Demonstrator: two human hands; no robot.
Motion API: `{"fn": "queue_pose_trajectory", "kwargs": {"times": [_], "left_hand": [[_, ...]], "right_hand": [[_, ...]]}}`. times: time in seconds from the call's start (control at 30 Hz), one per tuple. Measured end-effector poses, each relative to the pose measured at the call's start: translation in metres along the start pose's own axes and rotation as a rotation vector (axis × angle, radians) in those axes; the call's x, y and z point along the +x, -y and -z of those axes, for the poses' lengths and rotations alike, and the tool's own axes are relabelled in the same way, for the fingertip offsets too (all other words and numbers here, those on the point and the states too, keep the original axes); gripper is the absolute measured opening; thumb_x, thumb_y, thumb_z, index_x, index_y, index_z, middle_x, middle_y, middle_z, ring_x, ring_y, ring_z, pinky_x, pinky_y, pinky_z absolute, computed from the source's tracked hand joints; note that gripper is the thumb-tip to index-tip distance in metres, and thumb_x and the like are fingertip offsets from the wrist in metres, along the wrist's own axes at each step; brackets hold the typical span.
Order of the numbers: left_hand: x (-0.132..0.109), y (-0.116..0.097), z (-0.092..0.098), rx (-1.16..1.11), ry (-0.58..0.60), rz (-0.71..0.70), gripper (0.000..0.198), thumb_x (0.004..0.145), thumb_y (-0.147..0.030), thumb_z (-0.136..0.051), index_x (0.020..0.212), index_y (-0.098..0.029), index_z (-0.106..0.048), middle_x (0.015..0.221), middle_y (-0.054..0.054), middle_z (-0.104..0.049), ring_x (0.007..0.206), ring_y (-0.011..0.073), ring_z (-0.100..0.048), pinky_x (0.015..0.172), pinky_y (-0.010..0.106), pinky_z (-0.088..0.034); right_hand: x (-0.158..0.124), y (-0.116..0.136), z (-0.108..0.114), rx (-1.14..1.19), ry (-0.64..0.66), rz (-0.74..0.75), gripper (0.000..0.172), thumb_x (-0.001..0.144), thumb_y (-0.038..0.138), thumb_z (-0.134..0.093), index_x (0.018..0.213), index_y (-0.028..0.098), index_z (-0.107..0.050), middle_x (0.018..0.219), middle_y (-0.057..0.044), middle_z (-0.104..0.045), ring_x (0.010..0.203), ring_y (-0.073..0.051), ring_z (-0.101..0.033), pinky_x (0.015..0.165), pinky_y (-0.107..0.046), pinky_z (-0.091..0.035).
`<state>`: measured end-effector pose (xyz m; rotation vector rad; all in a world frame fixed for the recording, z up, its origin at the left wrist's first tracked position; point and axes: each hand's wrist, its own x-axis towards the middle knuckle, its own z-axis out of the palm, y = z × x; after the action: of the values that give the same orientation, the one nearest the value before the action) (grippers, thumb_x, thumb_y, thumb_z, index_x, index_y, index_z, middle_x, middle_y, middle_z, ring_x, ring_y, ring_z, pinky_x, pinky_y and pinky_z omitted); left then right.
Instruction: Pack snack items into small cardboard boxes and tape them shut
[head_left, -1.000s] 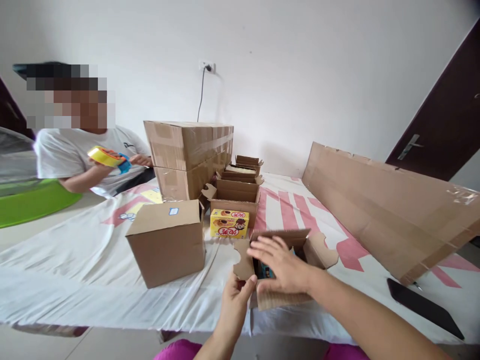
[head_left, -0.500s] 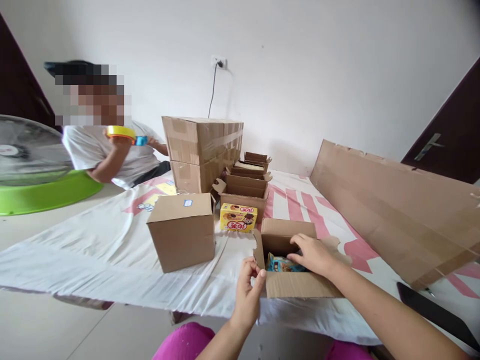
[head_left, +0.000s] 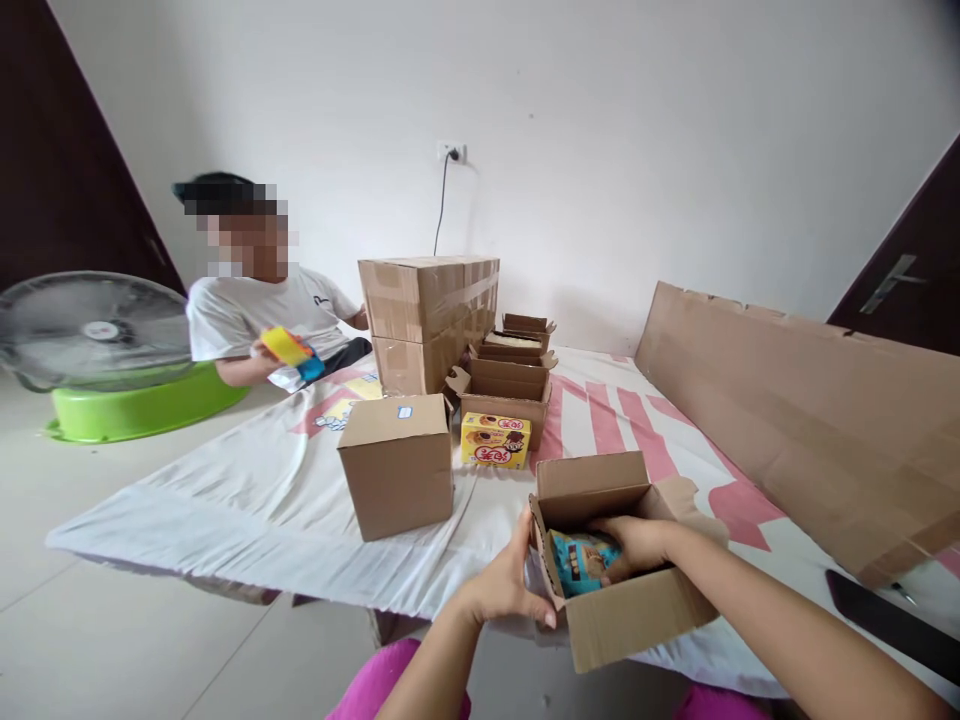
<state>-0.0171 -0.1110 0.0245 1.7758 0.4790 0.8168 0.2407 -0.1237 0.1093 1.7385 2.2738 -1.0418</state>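
A white sheet (head_left: 225, 490) with pink stripes covers what looks like a low bed, set on a pale tiled floor by a white wall. On it stand a closed carton (head_left: 397, 465), a yellow box (head_left: 495, 440) and, nearest you, the open box (head_left: 637, 610). Your left hand (head_left: 510, 585) clasps its left wall, thumb outside. Your right hand (head_left: 637, 545) reaches inside, fingers bent over the blue packet (head_left: 585, 560); whether they grip it I cannot tell
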Motion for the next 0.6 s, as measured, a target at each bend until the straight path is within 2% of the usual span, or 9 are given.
{"fn": "queue_pose_trajectory", "kwargs": {"times": [0.1,0.17,0.27,0.4,0.5,0.6], "left_hand": [[-0.003,-0.004,-0.003,0.131,-0.040,-0.005,0.150,0.040,-0.056,-0.086,0.149,-0.021,0.010,0.157,0.016,-0.003,0.144,0.0385,-0.005,0.117,0.054,-0.007],[-0.005,-0.004,-0.008,0.206,-0.059,-0.021,0.150,0.041,-0.055,-0.087,0.149,-0.020,0.012,0.157,0.016,0.006,0.145,0.0383,0.003,0.118,0.054,-0.004],[-0.007,-0.001,-0.018,0.271,-0.114,-0.037,0.145,0.048,-0.049,-0.086,0.148,-0.021,0.015,0.157,0.017,0.006,0.145,0.0383,0.004,0.117,0.057,-0.006],[-0.008,0.010,-0.034,0.343,-0.199,-0.022,0.133,0.056,-0.034,-0.082,0.149,-0.023,0.013,0.158,0.017,0.003,0.145,0.0388,0.001,0.116,0.060,-0.009],[-0.006,0.016,-0.041,0.383,-0.230,-0.018,0.121,0.060,-0.022,-0.075,0.150,-0.023,0.006,0.158,0.015,-0.003,0.145,0.0369,-0.003,0.117,0.058,-0.012],[-0.003,0.018,-0.038,0.374,-0.233,-0.020,0.116,0.059,-0.017,-0.070,0.150,-0.022,0.002,0.157,0.014,-0.007,0.145,0.0357,-0.005,0.117,0.055,-0.013]], "right_hand": [[-0.010,0.014,-0.002,-0.023,-0.120,0.019,0.072,0.056,0.039,-0.078,0.124,0.024,-0.060,0.117,-0.007,-0.068,0.101,-0.028,-0.065,0.085,-0.036,-0.050],[-0.020,0.024,0.001,-0.084,-0.278,0.010,0.057,0.057,0.040,-0.078,0.112,0.026,-0.066,0.105,-0.004,-0.072,0.092,-0.027,-0.067,0.079,-0.034,-0.049],[-0.040,0.037,0.008,-0.134,-0.523,-0.084,0.045,0.063,0.047,-0.074,0.103,0.028,-0.068,0.098,-0.003,-0.073,0.090,-0.026,-0.067,0.077,-0.033,-0.048],[-0.071,0.041,0.018,-0.069,-0.776,-0.191,0.051,0.063,0.053,-0.073,0.107,0.028,-0.066,0.107,-0.004,-0.071,0.095,-0.027,-0.065,0.082,-0.037,-0.049],[-0.095,0.033,0.024,0.082,-0.944,-0.134,0.049,0.068,0.056,-0.067,0.107,0.026,-0.065,0.106,-0.004,-0.070,0.095,-0.026,-0.065,0.083,-0.037,-0.051],[-0.118,0.011,0.021,0.263,-1.189,-0.093,0.053,0.071,0.058,-0.063,0.110,0.022,-0.063,0.105,-0.007,-0.070,0.095,-0.026,-0.066,0.083,-0.037,-0.052]]}}
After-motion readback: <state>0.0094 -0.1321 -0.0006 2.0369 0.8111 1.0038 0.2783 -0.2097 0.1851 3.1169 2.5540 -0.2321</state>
